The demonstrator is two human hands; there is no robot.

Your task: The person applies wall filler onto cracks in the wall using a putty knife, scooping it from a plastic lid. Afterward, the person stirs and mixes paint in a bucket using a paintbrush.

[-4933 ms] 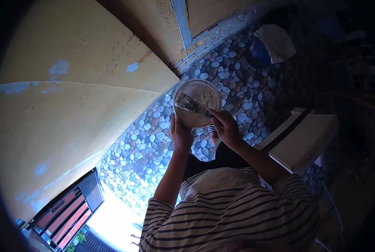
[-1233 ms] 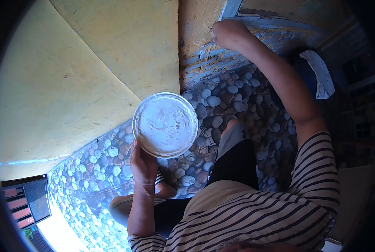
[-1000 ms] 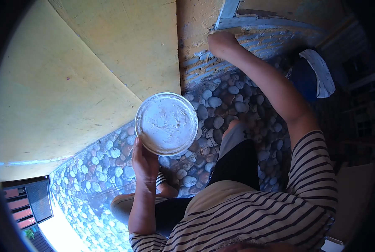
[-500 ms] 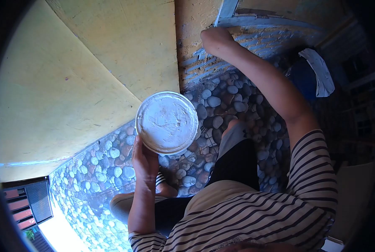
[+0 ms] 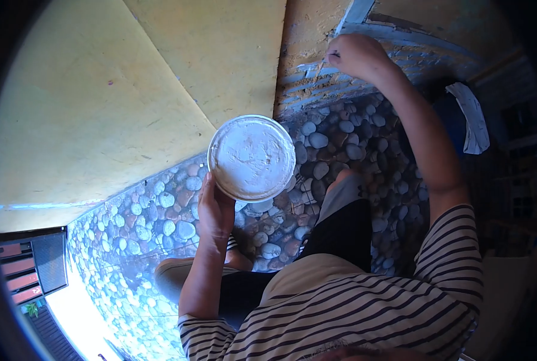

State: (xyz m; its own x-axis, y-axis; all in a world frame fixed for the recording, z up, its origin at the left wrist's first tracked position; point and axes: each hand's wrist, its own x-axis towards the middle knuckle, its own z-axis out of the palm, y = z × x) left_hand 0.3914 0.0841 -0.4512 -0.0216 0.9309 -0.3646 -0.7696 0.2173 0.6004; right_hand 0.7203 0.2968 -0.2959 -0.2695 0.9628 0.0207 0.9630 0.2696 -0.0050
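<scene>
My left hand (image 5: 216, 207) is closed on the lower left rim of a round lid or shallow tub (image 5: 251, 157), whose face is smeared with thick whitish paste. It is held up above the floor in the middle of the view. Farther off at the upper right, my right hand (image 5: 359, 57) makes a fist close to the rough lower wall (image 5: 316, 84), where grey-white bands and ochre patches show. Whatever the fist grips is hidden by the fingers; only a small dark spot shows at them.
A large yellow panel or wall (image 5: 100, 120) fills the left. Pebble-patterned flooring (image 5: 160, 231) runs beneath my bent legs. At the right stands a dark blue container with a whitish folded piece (image 5: 470, 117) on it. A slatted gate (image 5: 22, 274) shows at lower left.
My right hand has shifted right in the view and its fist is turned a little. The round paste-covered piece and my left hand sit slightly higher and farther right; the whole view has shifted too.
</scene>
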